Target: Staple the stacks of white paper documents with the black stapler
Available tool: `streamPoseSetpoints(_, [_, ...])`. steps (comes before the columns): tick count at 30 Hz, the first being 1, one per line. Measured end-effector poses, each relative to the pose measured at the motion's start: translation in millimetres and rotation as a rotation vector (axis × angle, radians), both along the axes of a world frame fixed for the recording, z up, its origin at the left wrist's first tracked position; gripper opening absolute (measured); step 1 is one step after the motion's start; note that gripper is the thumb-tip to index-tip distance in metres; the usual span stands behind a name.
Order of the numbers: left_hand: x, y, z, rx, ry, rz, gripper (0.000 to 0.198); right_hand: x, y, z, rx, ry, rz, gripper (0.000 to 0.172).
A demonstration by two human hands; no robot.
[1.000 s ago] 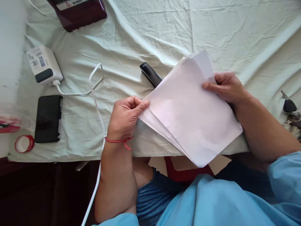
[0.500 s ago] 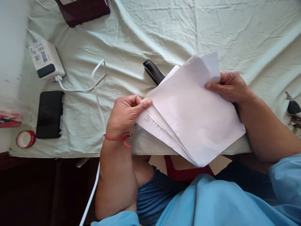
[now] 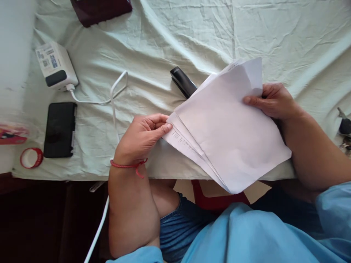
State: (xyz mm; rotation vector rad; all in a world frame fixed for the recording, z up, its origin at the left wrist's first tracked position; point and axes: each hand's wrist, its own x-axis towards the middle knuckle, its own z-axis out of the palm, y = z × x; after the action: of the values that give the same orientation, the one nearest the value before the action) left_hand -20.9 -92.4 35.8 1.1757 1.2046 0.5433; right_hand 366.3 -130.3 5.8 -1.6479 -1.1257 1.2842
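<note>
The fingers [image 3: 162,128] of the left hand [image 3: 142,137] are pressed together, thumb against fingertips, and pinch the left corner of the lowest sheets in a stack of paper sheets [image 3: 230,135]. A line of print shows on the sheet just beside the thumb. The fingers [image 3: 253,100] of the right hand [image 3: 271,100] grip the stack at its far right edge. The thumb lies flat on the blank top sheet and the other fingers are hidden behind the paper. The stack is fanned slightly at the left corner and held tilted over the near edge of the bench [image 3: 82,171], its lowest corner hanging past the edge above the person's lap.

A red thread bracelet [image 3: 127,165] circles the left wrist. A black stapler [image 3: 183,82] lies on the pale green cloth [image 3: 192,36] just behind the stack, partly covered by it. Left of the left hand, a white cable [image 3: 115,95] loops across the cloth to a white charger [image 3: 56,65]. Near it lies a black phone [image 3: 59,129], and beside that a roll of red tape [image 3: 31,157]. Keys [image 3: 344,128] rest at the far right.
</note>
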Motion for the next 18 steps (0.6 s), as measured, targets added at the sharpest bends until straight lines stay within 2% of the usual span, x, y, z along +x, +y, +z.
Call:
streamPoseSetpoints(7, [0.1, 0.2, -2.6, 0.095, 0.106, 0.056, 0.024, 3.3, 1.8, -2.0, 0.010, -0.004, 0.018, 0.046])
streamPoseSetpoints(12, [1.3, 0.3, -2.9, 0.146, 0.117, 0.107, 0.026, 2.2, 0.8, 1.2, -0.018, 0.011, 0.040, 0.047])
streamPoseSetpoints(15, [2.3, 0.0, -4.2, 0.164, 0.116, 0.130, 0.030, 2.1, 1.0, 1.8, -0.025, -0.006, 0.065, 0.047])
streamPoseSetpoints(18, [5.5, 0.0, -3.6, 0.210, 0.129, 0.107, 0.043, 3.6, 1.8, 1.3, -0.037, -0.012, 0.086, 0.045])
